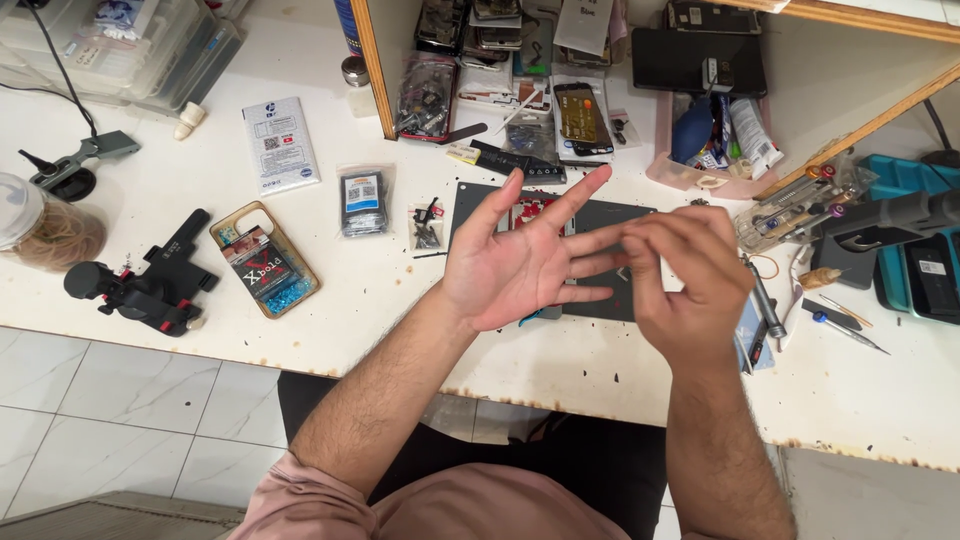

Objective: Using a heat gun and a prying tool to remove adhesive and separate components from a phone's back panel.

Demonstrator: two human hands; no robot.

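Observation:
My left hand (520, 258) is held palm up above the dark work mat (600, 300), fingers spread wide and empty. My right hand (685, 270) sits just to its right, its fingers curled and pinched around the tips of the left hand's middle fingers. Whether a tiny part lies between the pinching fingertips cannot be made out. Under both hands, a red-and-white item on the mat (532, 208) is mostly hidden.
White bench holds a phone case (265, 258), small parts bags (362, 198), a black clamp tool (140, 285), a jar of rubber bands (40, 225), screwdrivers (765, 300), a pink tray (700, 150) and a teal tray (915, 250). Wooden shelf (372, 70) at the back.

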